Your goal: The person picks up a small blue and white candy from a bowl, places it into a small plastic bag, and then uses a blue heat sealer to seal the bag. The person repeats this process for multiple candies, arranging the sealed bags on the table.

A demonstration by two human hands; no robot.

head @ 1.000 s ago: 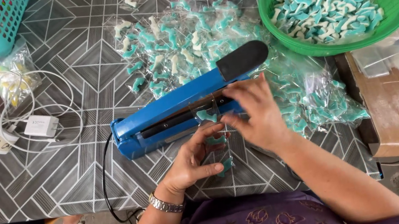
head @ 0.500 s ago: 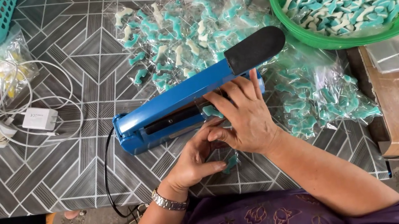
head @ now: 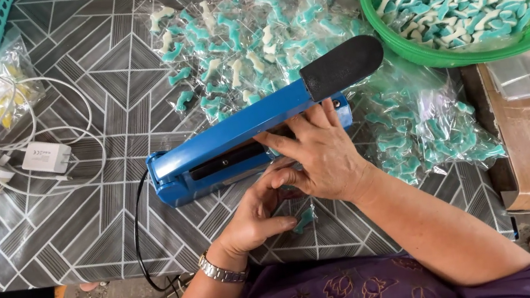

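on patterned table [head: 78,221], right hand [head: 322,154] lies flat on blue sealer [head: 236,143]; left hand [head: 258,217] pinches clear packet [head: 301,220] just beneath.

Blue heat sealer [head: 235,139], arm raised, lies slantwise on the table.

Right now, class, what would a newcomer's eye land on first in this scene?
The blue heat sealer at the table's centre, with the right hand resting on its arm and the left hand just below. Next, the green basket of teal-and-white sweets at upper right.
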